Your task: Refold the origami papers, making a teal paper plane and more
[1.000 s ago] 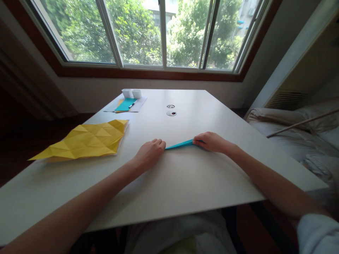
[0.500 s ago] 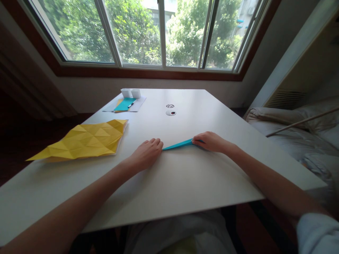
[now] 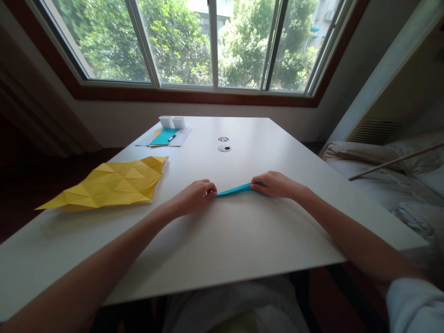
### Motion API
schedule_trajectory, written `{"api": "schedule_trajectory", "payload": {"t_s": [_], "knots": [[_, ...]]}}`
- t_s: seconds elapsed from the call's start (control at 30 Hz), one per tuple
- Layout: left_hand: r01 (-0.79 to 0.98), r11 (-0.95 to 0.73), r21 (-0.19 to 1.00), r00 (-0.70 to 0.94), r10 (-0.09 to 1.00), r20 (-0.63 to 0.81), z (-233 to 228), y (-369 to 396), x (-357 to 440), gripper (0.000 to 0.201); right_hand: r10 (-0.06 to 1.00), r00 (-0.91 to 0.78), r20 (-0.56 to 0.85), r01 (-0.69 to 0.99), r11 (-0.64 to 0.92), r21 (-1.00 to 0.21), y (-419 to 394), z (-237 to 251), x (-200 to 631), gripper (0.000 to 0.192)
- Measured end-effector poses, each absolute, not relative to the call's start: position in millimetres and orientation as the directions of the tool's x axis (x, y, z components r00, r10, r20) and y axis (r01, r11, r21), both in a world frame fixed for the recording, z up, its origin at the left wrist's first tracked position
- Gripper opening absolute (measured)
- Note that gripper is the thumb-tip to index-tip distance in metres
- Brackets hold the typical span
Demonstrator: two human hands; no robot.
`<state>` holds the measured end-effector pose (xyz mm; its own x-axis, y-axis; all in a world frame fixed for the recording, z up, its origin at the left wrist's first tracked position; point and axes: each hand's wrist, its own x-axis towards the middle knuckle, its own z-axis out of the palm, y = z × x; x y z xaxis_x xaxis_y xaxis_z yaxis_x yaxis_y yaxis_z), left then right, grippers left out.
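Note:
A narrow strip of folded blue paper point(image 3: 234, 189) stretches between my two hands, just above or on the white table point(image 3: 243, 240); I cannot tell which. My left hand point(image 3: 198, 196) is closed, with thumb and fingers pinching the strip's left end. Around the right end, the fingers of my right hand point(image 3: 272, 184) are closed, and a bit of blue shows between them. Both hands partly cover the ends of the paper. To the left lies a creased sheet of yellow paper point(image 3: 121, 182), its folds standing up in ridges, with a white layer under its right edge.
At the far left of the table are a flat blue sheet point(image 3: 164, 137) with a pen point(image 3: 173, 136) on it, other papers beneath, and two white cups or boxes point(image 3: 178, 122). Round fittings point(image 3: 224, 148) sit in the tabletop. A couch point(image 3: 367, 171) stands at right.
My left hand has turned and shifted slightly right, so its thumb and fingertips now show pinched at the strip's end. My right hand has barely moved.

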<state>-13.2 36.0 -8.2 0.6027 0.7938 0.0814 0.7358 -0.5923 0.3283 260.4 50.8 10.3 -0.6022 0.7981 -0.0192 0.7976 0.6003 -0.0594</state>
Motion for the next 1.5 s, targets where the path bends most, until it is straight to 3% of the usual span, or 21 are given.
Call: {"api": "schedule_trajectory", "payload": {"t_s": [0.07,0.23,0.4,0.57,0.77,0.93,1.13,1.23,1.33,1.5], "knots": [[0.705,-0.593,0.389,0.596,0.793,0.129,-12,36,-5,0.022,0.799,-0.601,-0.017,0.799,0.600,-0.043,51,11,259,0.032],[0.695,-0.596,0.402,0.553,0.801,0.230,-20,36,9,0.023,0.808,-0.589,0.008,0.808,0.590,-0.011,53,10,255,0.029],[0.710,-0.536,0.456,0.481,0.843,0.242,-21,39,9,0.019,0.833,-0.545,0.091,0.838,0.544,0.035,60,0,251,0.028],[0.699,-0.524,0.488,0.474,0.849,0.233,-25,42,7,0.019,0.771,-0.606,0.195,0.791,0.610,0.050,68,-13,250,0.025],[0.697,-0.587,0.413,0.545,0.807,0.227,-27,40,7,0.025,0.780,-0.574,0.249,0.801,0.598,-0.028,70,-24,251,0.022],[0.693,-0.679,0.242,0.640,0.734,0.226,-22,29,8,0.033,0.767,-0.530,0.362,0.827,0.562,0.022,62,-26,244,0.017],[0.742,-0.668,-0.050,0.668,0.731,0.139,-17,19,15,0.030,0.705,-0.685,0.185,0.701,0.707,-0.099,34,-29,227,0.039],[0.735,-0.660,-0.157,0.677,0.728,0.106,-15,17,18,0.029,0.725,-0.685,0.069,0.713,0.687,-0.141,23,-34,222,0.064],[0.735,-0.650,-0.194,0.673,0.734,0.090,-14,15,20,0.028,0.744,-0.665,-0.055,0.738,0.645,-0.196,22,-34,224,0.078],[0.753,-0.631,-0.187,0.651,0.757,0.067,-12,14,19,0.030,0.782,-0.596,-0.179,0.797,0.552,-0.245,32,-27,233,0.085]]}}
